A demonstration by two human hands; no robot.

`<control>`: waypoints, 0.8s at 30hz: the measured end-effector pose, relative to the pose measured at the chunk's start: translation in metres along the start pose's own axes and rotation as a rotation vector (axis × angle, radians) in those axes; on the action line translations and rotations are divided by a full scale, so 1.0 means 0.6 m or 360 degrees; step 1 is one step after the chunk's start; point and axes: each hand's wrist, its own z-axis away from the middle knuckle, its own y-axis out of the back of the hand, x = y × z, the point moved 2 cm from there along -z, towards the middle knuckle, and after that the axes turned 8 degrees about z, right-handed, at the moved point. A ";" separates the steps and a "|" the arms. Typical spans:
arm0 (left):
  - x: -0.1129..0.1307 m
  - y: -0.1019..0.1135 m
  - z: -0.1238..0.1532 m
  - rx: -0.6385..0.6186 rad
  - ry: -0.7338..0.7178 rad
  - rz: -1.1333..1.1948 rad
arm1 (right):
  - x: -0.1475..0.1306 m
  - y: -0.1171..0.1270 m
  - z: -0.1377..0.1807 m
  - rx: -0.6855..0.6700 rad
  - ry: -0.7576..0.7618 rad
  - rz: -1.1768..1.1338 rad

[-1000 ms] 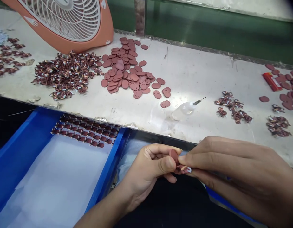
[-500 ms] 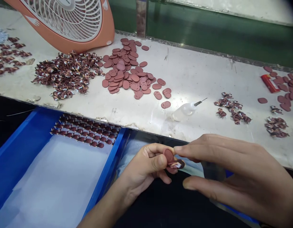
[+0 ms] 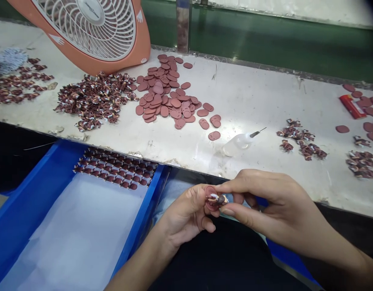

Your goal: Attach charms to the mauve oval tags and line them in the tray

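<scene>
Low in front of the bench, my left hand (image 3: 182,216) is closed on a small figurine (image 3: 219,199) with a reddish-brown oval base (image 3: 209,190). The figurine is dark brown with white and yellowish parts. From the right, my right hand (image 3: 265,202) pinches the same piece between thumb and forefinger, its other fingers curled behind. The fingertips hide part of the piece. Beyond my hands on the bench lies a clear squeeze bottle (image 3: 237,144) with a thin needle tip.
Loose oval bases (image 3: 162,97) spread over the white bench (image 3: 259,93). Left of them is a heap of small figurines (image 3: 92,99) below an orange fan (image 3: 109,66). A blue drawer (image 3: 138,224) holds rows of based figurines (image 3: 116,169). A red box (image 3: 353,106) lies at right.
My right hand has closed from spread fingers to a pinch on the figurine. The piece has turned in my left hand, and the view has shifted slightly.
</scene>
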 end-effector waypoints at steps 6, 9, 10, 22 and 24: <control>0.007 0.003 -0.003 -0.0065 -0.0024 -0.0134 | 0.003 -0.013 -0.006 0.0094 0.0111 -0.0015; 0.011 0.004 0.007 0.0169 -0.0310 -0.0220 | 0.006 -0.028 -0.007 0.0354 0.0206 0.0267; 0.013 0.005 0.014 0.0310 -0.0496 -0.0261 | 0.007 -0.035 -0.007 0.0448 0.0250 0.0399; 0.032 0.009 0.050 0.0938 -0.1234 -0.0628 | 0.012 -0.125 -0.036 0.0667 0.0718 0.0872; 0.039 0.019 0.057 0.1003 -0.1251 -0.0585 | 0.003 -0.127 -0.037 0.0628 0.0756 0.0872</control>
